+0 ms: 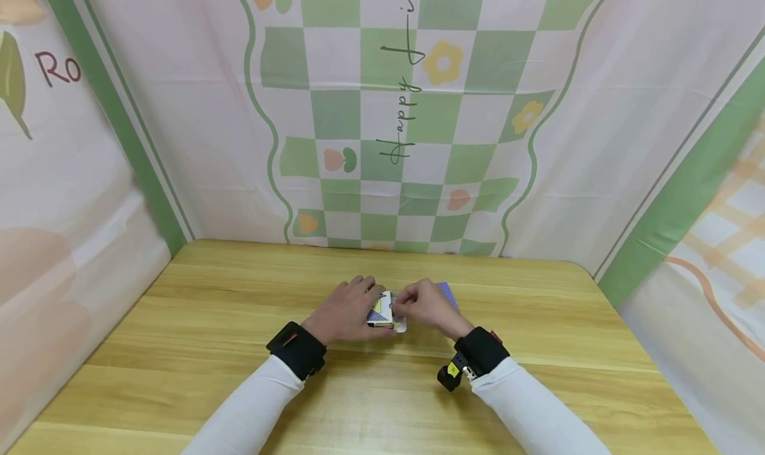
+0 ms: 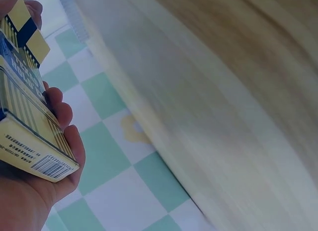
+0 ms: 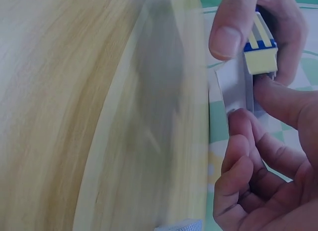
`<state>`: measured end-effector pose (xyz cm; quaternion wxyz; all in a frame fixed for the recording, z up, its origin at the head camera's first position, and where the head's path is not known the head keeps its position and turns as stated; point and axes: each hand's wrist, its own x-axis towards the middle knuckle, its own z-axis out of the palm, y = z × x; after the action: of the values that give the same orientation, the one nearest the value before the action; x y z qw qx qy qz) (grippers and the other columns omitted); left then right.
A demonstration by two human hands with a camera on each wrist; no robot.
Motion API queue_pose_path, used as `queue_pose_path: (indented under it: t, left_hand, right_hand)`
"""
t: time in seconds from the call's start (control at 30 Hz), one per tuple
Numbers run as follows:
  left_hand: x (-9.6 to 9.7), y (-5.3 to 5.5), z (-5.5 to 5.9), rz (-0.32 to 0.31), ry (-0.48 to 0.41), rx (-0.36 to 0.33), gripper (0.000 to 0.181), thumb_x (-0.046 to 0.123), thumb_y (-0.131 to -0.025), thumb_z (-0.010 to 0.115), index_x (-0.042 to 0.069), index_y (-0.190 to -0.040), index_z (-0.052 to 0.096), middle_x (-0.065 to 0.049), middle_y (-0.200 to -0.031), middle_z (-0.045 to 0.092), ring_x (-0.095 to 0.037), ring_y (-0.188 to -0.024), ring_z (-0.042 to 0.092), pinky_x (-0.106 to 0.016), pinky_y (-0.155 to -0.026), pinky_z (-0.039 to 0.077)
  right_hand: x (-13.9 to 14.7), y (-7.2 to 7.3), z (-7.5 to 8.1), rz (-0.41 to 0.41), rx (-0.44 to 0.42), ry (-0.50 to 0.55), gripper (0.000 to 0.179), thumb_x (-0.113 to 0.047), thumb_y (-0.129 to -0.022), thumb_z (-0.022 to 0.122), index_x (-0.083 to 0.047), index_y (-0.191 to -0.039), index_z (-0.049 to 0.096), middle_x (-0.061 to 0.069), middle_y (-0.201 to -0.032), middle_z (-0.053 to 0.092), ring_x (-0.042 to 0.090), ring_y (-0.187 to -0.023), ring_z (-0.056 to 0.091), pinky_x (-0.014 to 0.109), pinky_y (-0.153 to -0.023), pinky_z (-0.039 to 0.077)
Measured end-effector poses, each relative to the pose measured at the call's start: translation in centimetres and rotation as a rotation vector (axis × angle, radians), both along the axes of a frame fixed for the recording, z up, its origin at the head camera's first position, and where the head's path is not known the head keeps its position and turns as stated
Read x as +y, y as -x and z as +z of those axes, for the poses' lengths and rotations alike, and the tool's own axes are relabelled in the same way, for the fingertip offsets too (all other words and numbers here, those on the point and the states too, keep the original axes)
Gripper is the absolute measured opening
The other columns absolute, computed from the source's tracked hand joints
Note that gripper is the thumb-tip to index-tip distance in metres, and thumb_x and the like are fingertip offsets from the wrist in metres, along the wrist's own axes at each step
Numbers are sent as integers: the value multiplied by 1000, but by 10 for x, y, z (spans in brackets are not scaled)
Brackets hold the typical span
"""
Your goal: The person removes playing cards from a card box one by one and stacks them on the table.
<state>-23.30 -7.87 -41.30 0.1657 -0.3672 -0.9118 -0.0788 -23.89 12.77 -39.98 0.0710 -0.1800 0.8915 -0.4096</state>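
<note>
My left hand [image 1: 349,309] grips a playing-card box [image 1: 380,309] just above the table, its fingers curled round the sides. In the left wrist view the card box [image 2: 35,121] is cream and dark blue, with stripes and a barcode on its end. My right hand [image 1: 427,305] is at the box's other end. In the right wrist view that end stands open, and the right thumb and fingers pinch at the opening beside a pale flap [image 3: 233,87]. The inside of the box is mostly hidden by the fingers.
A blue-patterned card or stack of cards [image 1: 447,293] lies on the wooden table [image 1: 197,322], partly behind my right hand. Printed curtains [image 1: 418,143] hang along the table's far edge and sides. A black band with a small device [image 1: 451,375] is on the right wrist.
</note>
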Motion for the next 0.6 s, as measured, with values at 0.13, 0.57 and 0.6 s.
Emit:
queue_pose_path:
  t: [0.13, 0.57, 0.6]
  left_hand:
    - [-1, -1, 0, 10, -3, -4, 77, 75, -73, 50, 14, -118, 54, 0, -104, 50, -16, -88, 45, -32, -67, 39]
    - [-9, -2, -1, 28, -11, -19, 78, 75, -74, 48, 12, -119, 53, -1, -104, 50, -14, -86, 44, -30, -67, 39]
    - [-10, -2, -1, 30, -12, -20, 78, 76, -74, 48, 12, -119, 53, -1, -104, 50, -14, -87, 44, -30, -67, 39]
  right_hand:
    - [3, -2, 1, 19, -22, 18, 18, -29, -82, 67, -11, -83, 67, 1, -79, 62, 17, -71, 55, 32, -62, 42]
    - [12, -5, 5, -20, -142, 99, 24, -27, -85, 64, -4, -92, 62, 8, -83, 60, 19, -76, 55, 34, -67, 45]
    - [12, -5, 5, -26, -160, 114, 25, -27, -85, 64, -4, -93, 61, 9, -84, 60, 19, -77, 56, 35, -69, 46]
